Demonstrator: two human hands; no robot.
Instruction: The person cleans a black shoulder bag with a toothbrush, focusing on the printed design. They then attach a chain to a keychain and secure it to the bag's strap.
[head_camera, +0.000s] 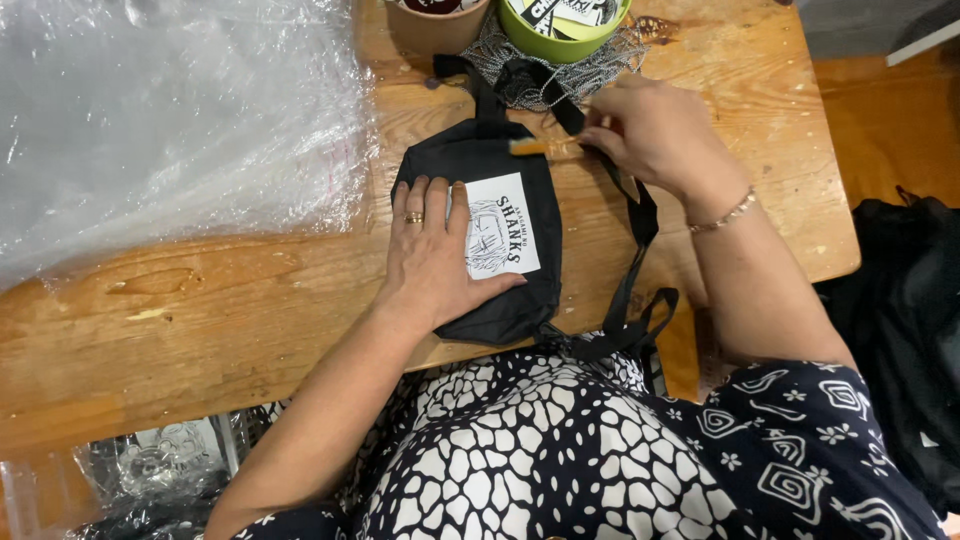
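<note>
A black waist bag (500, 170) with a white printed patch (502, 226) lies flat on the wooden table (200, 310). My left hand (432, 250), a ring on one finger, presses flat on the bag's left half, the thumb under the patch. At the bag's top right, my right hand (655, 130) pinches a small brush with an orange-tan handle (535, 147), its tip against the bag's top edge. The bag's black strap (635, 250) runs under my right wrist and off the table's near edge.
Crumpled clear plastic sheeting (170, 110) covers the table's left part. A brown cup (435, 25), a green round container (565, 30) and a pile of metal bead chain (530, 75) stand at the far edge. Dark bags (905, 300) lie on the floor to the right.
</note>
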